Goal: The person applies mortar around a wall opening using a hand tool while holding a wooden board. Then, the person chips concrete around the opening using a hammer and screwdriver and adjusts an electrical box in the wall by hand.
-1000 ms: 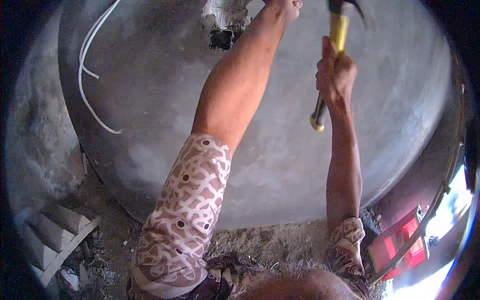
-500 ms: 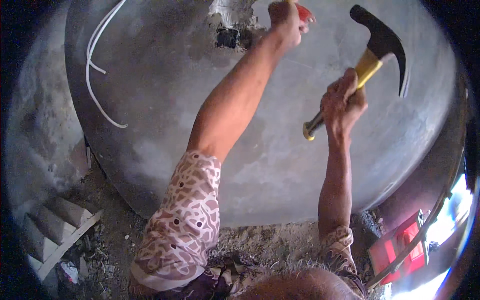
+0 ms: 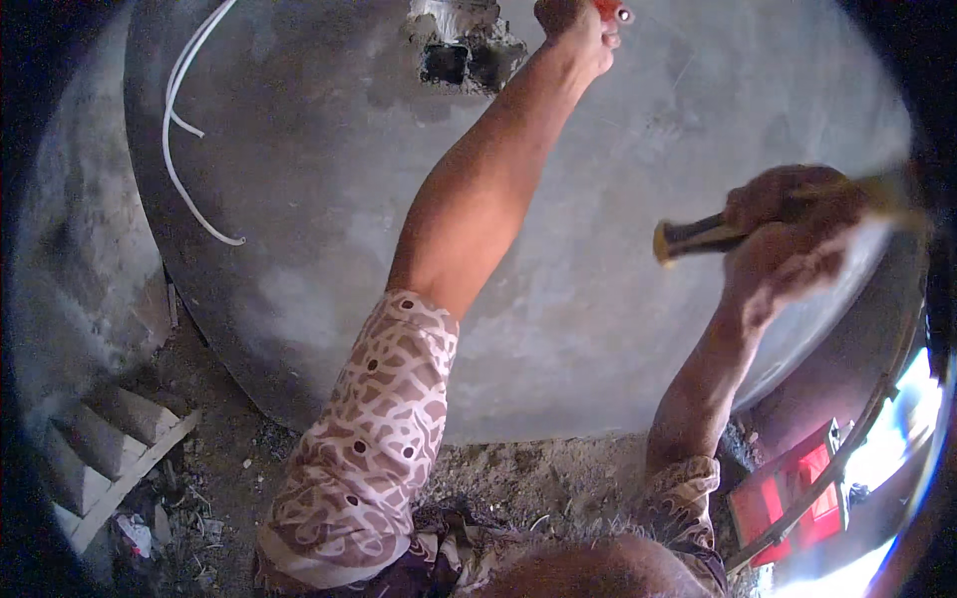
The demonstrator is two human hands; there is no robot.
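Several pale, angular blocks (image 3: pixel 115 439) lie far below and left of the square hole (image 3: pixel 445 63) in the grey wall (image 3: pixel 329 179); closer, on its left, hang white cables (image 3: pixel 165 140). Below and right of the hole slants the left forearm (image 3: pixel 469 199), blocking part of the wall, and the left hand (image 3: pixel 578 30), just up and right of the hole, is closed around a red thing (image 3: pixel 611 10), mostly hidden. Well right of the hole and lower, the right hand (image 3: pixel 783 254) grips the hammer (image 3: pixel 698 232), its head too blurred to make out; a red object (image 3: pixel 763 508) sits farthest below right of the hole
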